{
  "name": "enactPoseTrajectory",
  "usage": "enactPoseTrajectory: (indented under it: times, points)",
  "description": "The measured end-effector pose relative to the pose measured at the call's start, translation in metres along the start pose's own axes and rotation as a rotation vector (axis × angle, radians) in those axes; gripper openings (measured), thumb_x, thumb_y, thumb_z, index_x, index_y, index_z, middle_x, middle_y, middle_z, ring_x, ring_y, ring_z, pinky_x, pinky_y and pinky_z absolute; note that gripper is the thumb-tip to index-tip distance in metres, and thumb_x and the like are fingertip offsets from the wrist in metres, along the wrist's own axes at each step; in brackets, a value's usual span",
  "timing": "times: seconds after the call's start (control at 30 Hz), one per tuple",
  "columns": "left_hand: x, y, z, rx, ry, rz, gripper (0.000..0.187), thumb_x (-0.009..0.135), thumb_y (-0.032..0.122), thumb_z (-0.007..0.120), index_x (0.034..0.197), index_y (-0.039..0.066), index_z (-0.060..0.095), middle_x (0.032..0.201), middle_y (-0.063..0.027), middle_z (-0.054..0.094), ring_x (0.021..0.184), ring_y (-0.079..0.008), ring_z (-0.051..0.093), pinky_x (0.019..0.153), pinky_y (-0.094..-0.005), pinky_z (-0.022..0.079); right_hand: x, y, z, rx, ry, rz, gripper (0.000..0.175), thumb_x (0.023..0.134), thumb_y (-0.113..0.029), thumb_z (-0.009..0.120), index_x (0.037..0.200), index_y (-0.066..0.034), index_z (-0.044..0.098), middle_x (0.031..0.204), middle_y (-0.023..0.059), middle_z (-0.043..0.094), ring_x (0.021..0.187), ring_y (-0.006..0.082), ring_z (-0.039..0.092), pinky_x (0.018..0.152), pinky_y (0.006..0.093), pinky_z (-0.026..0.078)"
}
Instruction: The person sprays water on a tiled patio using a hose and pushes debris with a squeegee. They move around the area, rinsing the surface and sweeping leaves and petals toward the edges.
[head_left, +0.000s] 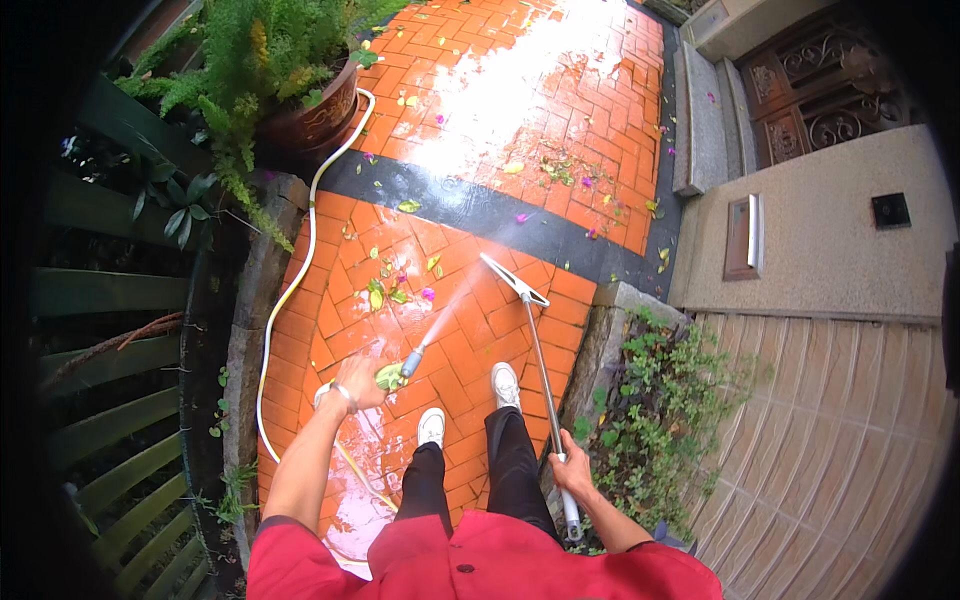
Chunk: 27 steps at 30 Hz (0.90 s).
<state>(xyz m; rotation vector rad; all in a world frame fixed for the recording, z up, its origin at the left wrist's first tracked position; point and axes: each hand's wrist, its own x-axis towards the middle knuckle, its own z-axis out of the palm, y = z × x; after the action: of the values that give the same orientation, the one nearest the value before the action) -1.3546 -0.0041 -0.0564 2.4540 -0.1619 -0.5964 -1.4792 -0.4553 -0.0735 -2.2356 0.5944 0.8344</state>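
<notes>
My left hand (361, 382) is closed around a green hose spray nozzle (391, 376) with a grey tip. Water sprays from it up and to the right, over wet orange herringbone paving (450, 341). A pale hose (304, 266) runs along the left edge of the paving. My right hand (574, 463) grips the lower part of a metal pole (541, 360). At the pole's far end is a white triangular squeegee-like head (514, 279), low over or on the bricks. Yellow-green leaves (376, 294) and a pink petal (428, 294) lie left of the spray.
A large brown plant pot (319, 112) with feathery greenery stands at upper left, above a green slatted fence (112, 292). Low plants (645, 405) grow in a stone-edged bed at right. Granite steps (697, 127) lead to an ornate door. A dark stone band (555, 223) crosses the paving.
</notes>
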Motion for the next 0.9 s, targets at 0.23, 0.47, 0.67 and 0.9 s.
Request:
enactPoseTrajectory:
  times: [0.23, 0.47, 0.67, 0.9]
  points:
    - [-0.006, 0.018, 0.005, -0.005, 0.054, -0.122, 0.012, 0.071, 0.019, 0.062, 0.080, 0.016, 0.069, 0.069, -0.0188, 0.063, 0.070, -0.0419, 0.062, 0.065, -0.0508, 0.050, 0.113, -0.132, -0.092, 0.549, -0.270, 0.090, 0.019, 0.096, -0.004, 0.045, 0.113, -0.0070, 0.052, 0.065, 0.0047, 0.051, 0.042, 0.0132, 0.048, 0.034, 0.0293, 0.040]
    - [0.004, 0.054, 0.011, -0.052, 0.004, -0.187, 0.023, 0.070, 0.015, 0.062, 0.092, 0.013, 0.071, 0.076, -0.0210, 0.065, 0.073, -0.0423, 0.062, 0.067, -0.0502, 0.050, 0.088, -0.129, -0.214, 0.695, -0.441, 0.245, 0.044, 0.100, -0.009, 0.046, 0.143, -0.0157, 0.041, 0.070, 0.0017, 0.049, 0.047, 0.0103, 0.046, 0.036, 0.0245, 0.039]
    - [0.016, 0.073, -0.001, -0.166, 0.177, -0.350, 0.018, 0.069, 0.015, 0.064, 0.085, 0.015, 0.072, 0.077, -0.0224, 0.064, 0.073, -0.0435, 0.062, 0.067, -0.0511, 0.050, 0.058, -0.146, -0.244, 0.519, -0.715, 0.416, 0.028, 0.100, -0.012, 0.050, 0.128, -0.0105, 0.051, 0.064, 0.0001, 0.048, 0.043, 0.0088, 0.043, 0.036, 0.0233, 0.039]
    - [-0.027, 0.087, -0.004, -0.176, 0.078, -0.507, 0.022, 0.069, 0.014, 0.065, 0.090, 0.015, 0.073, 0.077, -0.0216, 0.065, 0.072, -0.0429, 0.062, 0.066, -0.0508, 0.050, 0.126, -0.170, -0.093, 0.247, -1.245, 0.227, 0.015, 0.094, -0.014, 0.054, 0.100, -0.0008, 0.057, 0.065, 0.0087, 0.057, 0.037, 0.0144, 0.048, 0.032, 0.0292, 0.038]
